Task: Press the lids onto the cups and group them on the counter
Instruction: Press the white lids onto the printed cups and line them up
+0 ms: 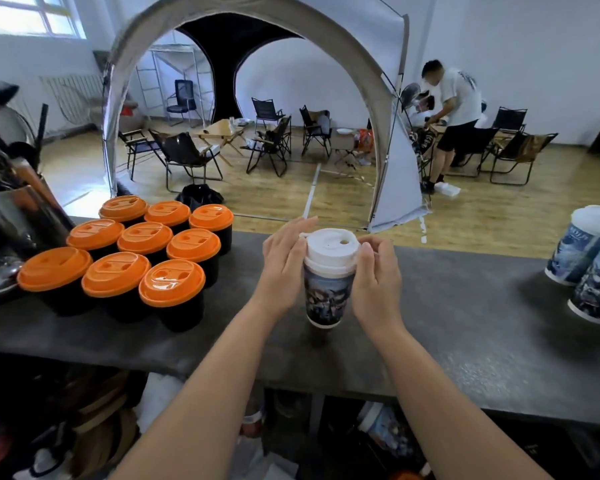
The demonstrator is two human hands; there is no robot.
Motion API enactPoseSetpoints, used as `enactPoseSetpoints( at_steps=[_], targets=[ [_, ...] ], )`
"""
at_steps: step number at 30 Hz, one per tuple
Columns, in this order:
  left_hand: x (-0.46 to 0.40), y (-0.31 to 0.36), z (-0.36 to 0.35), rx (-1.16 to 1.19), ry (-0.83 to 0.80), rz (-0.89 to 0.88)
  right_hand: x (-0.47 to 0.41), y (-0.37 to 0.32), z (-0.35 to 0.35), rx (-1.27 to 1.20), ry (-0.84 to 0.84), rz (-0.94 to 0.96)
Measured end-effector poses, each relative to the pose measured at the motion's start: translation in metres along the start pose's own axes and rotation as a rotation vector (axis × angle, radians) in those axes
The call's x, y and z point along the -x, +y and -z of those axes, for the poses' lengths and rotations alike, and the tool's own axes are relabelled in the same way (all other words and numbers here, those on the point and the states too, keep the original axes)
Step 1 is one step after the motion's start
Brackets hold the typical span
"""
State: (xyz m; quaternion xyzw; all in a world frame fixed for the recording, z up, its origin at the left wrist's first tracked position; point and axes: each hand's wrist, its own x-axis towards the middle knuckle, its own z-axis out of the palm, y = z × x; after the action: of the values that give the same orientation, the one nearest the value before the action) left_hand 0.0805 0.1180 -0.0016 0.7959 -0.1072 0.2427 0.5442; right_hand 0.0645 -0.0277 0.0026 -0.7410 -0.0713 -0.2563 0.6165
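A tall printed paper cup [328,299] stands upright on the dark counter [465,323] in the middle of the view, with a white lid [330,249] on its top. My left hand [284,261] lies against the cup's left side with straight fingers reaching up past the lid's rim. My right hand [374,271] is on the right side, its fingers curled round the lid's edge. Several black cups with orange lids [125,251] stand grouped at the left of the counter.
Two or three printed cups with white lids [589,268] stand at the counter's right edge. Dark kitchen gear [11,209] crowds the far left. Beyond the counter are a tent arch, folding chairs and a person by a table. Shelves with clutter lie under the counter.
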Motion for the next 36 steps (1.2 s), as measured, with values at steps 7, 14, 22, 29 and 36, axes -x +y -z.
enactPoseSetpoints(
  at_steps=[7, 14, 22, 29, 36],
  targets=[
    [0.024, 0.034, -0.030, 0.302, 0.185, 0.230, -0.016, 0.008, -0.001, -0.074, -0.166, -0.061],
    [0.019, 0.022, -0.047, 0.429, 0.309, 0.120, -0.006, 0.015, -0.012, -0.105, -0.061, -0.023],
    [0.014, 0.008, -0.057, 0.502, 0.356, 0.063, -0.006, 0.021, -0.021, -0.233, 0.001, 0.030],
    [0.010, 0.014, -0.049, 0.478, 0.274, 0.047, -0.005, 0.014, -0.019, -0.135, -0.014, 0.024],
    [-0.002, 0.016, -0.011, 0.349, 0.102, 0.196, 0.011, 0.002, -0.006, -0.030, -0.042, 0.000]
  ],
)
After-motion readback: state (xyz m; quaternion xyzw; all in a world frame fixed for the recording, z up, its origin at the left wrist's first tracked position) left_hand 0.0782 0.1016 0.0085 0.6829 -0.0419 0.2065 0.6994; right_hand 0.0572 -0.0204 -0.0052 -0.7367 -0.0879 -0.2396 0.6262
